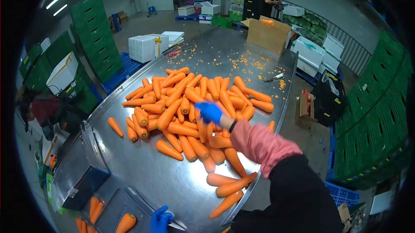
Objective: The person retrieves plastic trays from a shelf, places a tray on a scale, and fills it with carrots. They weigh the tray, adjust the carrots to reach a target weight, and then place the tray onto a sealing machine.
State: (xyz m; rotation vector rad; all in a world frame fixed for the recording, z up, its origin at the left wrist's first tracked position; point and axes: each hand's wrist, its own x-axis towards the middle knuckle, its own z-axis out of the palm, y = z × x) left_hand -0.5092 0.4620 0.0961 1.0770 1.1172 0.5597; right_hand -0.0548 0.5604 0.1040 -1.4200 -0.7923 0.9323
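A large heap of orange carrots [174,101] covers the middle of the metal table [129,168]. My right hand [209,113], in a blue glove, reaches over the right part of the heap. Motion smears its fingers, and I cannot tell whether they grip a carrot. My left hand [161,219], also blue-gloved, is at the bottom edge of the view with its fingers loosely bent and apart. Beside it lies a dark grey tray [114,205] with a single carrot [126,223] on it. Several carrots lie apart from the heap near the table's right edge.
Orange scraps [235,62] and a white-handled tool [274,78] lie at the table's far end, near a cardboard box [267,36]. A dark box [82,177] stands at left. Green crates [376,116] rise on the right. One person works at left, another at the back.
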